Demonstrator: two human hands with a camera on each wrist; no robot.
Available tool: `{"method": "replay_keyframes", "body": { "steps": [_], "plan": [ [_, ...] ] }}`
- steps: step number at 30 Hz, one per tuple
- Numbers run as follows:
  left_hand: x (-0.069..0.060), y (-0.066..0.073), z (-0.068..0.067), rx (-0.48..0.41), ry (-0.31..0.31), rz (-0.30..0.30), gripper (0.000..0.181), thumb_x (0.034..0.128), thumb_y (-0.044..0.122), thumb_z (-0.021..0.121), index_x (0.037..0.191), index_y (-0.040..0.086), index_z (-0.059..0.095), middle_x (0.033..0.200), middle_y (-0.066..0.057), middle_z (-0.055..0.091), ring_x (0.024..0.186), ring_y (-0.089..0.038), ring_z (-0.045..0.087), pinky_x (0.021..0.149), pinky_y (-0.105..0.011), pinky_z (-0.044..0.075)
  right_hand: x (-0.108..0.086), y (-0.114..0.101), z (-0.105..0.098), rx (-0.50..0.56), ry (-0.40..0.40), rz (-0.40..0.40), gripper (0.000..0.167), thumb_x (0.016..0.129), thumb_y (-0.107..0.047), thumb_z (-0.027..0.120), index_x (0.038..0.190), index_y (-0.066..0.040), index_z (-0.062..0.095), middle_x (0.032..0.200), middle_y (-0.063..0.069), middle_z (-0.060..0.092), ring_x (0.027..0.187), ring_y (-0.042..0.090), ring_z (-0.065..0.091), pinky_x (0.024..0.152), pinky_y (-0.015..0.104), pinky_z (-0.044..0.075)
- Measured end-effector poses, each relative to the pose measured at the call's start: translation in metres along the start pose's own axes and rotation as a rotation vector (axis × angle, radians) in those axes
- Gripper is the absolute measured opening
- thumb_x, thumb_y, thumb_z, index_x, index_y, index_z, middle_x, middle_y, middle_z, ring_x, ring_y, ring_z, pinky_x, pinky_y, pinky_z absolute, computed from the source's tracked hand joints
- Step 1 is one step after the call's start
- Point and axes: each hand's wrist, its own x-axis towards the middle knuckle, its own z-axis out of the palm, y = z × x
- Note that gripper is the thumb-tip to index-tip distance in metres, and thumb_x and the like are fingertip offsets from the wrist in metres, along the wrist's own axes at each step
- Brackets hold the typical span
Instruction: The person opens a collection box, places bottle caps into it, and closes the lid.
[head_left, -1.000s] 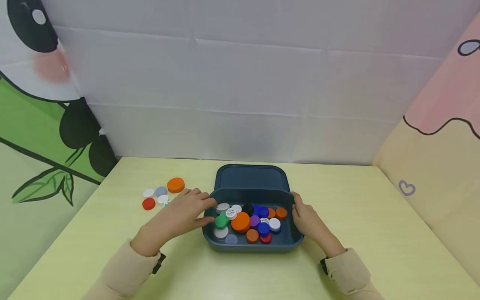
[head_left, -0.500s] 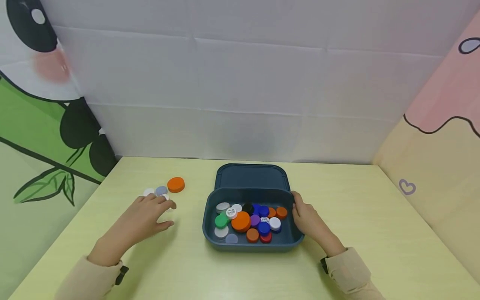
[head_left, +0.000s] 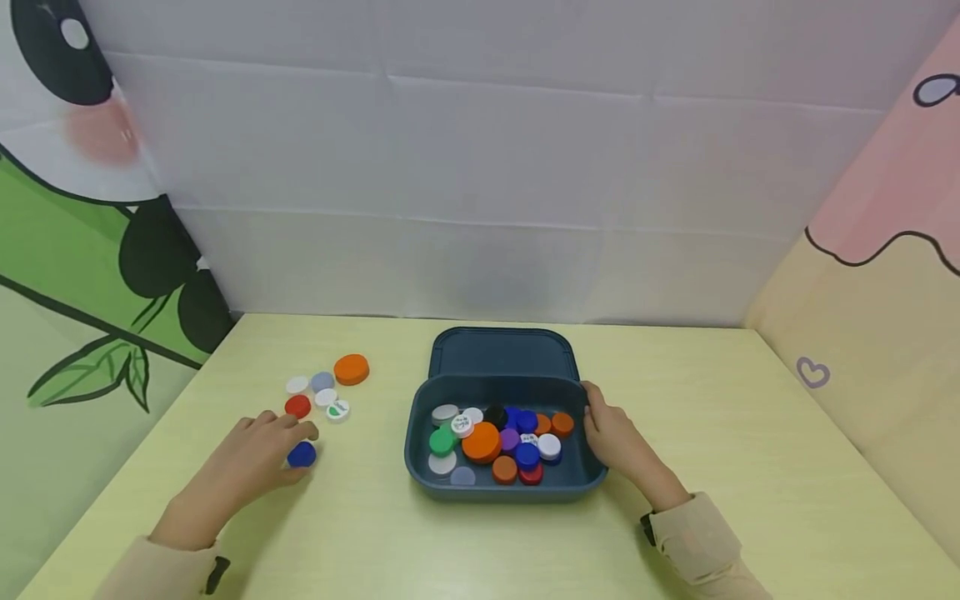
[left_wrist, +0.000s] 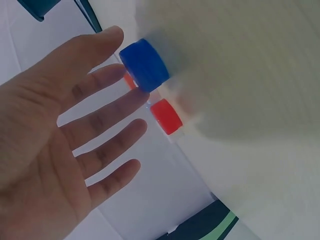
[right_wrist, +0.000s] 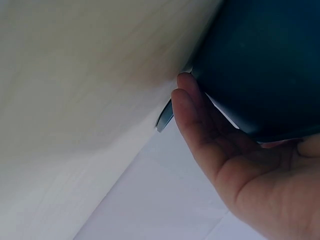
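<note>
At the left of the table, a blue cap (head_left: 302, 454) lies beside my left hand (head_left: 238, 468), between its thumb and fingers. The left wrist view shows that hand (left_wrist: 75, 130) with fingers spread and the blue cap (left_wrist: 144, 65) at the tips of thumb and fingers; whether they touch it is unclear. My right hand (head_left: 624, 442) holds the right side of a dark blue box (head_left: 506, 493) full of coloured caps. In the right wrist view, the fingers of that hand (right_wrist: 240, 165) bend along the outer wall of the box (right_wrist: 265, 65).
Beyond my left hand lie a red cap (head_left: 297, 406), a large orange cap (head_left: 352, 369), a pale blue cap (head_left: 322, 382) and several white caps, one with a green mark (head_left: 338, 411). A dark blue lid (head_left: 502, 353) is behind the box. A pale wall (head_left: 495, 167) closes the back.
My left hand has moved from the box's left rim leftward, then down and nearer the blue cap, uncovering the red and white caps. My right hand and the box have hardly moved.
</note>
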Motion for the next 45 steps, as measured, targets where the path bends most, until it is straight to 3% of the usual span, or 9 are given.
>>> {"method": "replay_keyframes", "body": {
  "steps": [5, 14, 21, 27, 33, 45],
  "plan": [
    [0.000, -0.002, 0.006, 0.000, -0.025, 0.003, 0.037, 0.0624, 0.027, 0.082, 0.093, 0.017, 0.064, 0.084, -0.003, 0.062, 0.077, -0.025, 0.053, 0.066, -0.047, 0.047, 0.000, 0.000, 0.001, -0.002, -0.001, 0.000, 0.041, 0.095, -0.008, 0.036, 0.135, 0.003, 0.030, 0.113, 0.031, 0.057, 0.083, 0.029, 0.063, 0.067, 0.040, 0.052],
    [-0.001, -0.003, 0.011, 0.000, -0.013, 0.002, 0.035, 0.0622, 0.025, 0.082, 0.091, 0.016, 0.064, 0.083, -0.001, 0.063, 0.076, -0.022, 0.052, 0.067, -0.046, 0.047, 0.000, -0.001, 0.001, -0.005, 0.004, -0.002, 0.041, 0.095, -0.008, 0.037, 0.134, 0.004, 0.032, 0.110, 0.031, 0.058, 0.081, 0.028, 0.063, 0.066, 0.040, 0.051],
    [0.000, -0.003, 0.009, -0.001, 0.000, 0.006, 0.035, 0.0624, 0.025, 0.082, 0.091, 0.016, 0.064, 0.084, -0.002, 0.063, 0.076, -0.024, 0.053, 0.067, -0.046, 0.047, 0.000, -0.001, 0.002, -0.001, -0.005, 0.009, 0.041, 0.095, -0.008, 0.037, 0.134, 0.003, 0.031, 0.112, 0.030, 0.057, 0.081, 0.027, 0.063, 0.067, 0.039, 0.052],
    [0.003, 0.002, 0.000, 0.011, 0.055, 0.025, 0.035, 0.0629, 0.025, 0.082, 0.091, 0.015, 0.064, 0.081, -0.001, 0.061, 0.075, -0.023, 0.051, 0.065, -0.043, 0.046, 0.000, -0.002, 0.002, 0.000, -0.005, 0.014, 0.041, 0.095, -0.008, 0.037, 0.134, 0.003, 0.031, 0.114, 0.030, 0.057, 0.084, 0.028, 0.063, 0.071, 0.042, 0.053],
    [0.012, 0.015, -0.015, 0.017, 0.115, 0.069, 0.037, 0.0641, 0.028, 0.081, 0.094, 0.014, 0.063, 0.082, 0.000, 0.061, 0.078, -0.022, 0.052, 0.066, -0.042, 0.046, 0.000, -0.002, 0.001, 0.000, -0.008, 0.021, 0.041, 0.095, -0.009, 0.037, 0.134, 0.003, 0.031, 0.113, 0.030, 0.057, 0.082, 0.027, 0.063, 0.070, 0.041, 0.053],
    [0.042, 0.065, -0.048, 0.045, 0.205, 0.193, 0.037, 0.0686, 0.033, 0.078, 0.098, 0.014, 0.064, 0.083, 0.000, 0.061, 0.080, -0.021, 0.053, 0.072, -0.037, 0.045, 0.001, -0.001, 0.001, 0.001, -0.004, 0.018, 0.041, 0.095, -0.008, 0.037, 0.134, 0.003, 0.031, 0.110, 0.030, 0.058, 0.079, 0.026, 0.062, 0.066, 0.039, 0.052]
  ]
}}
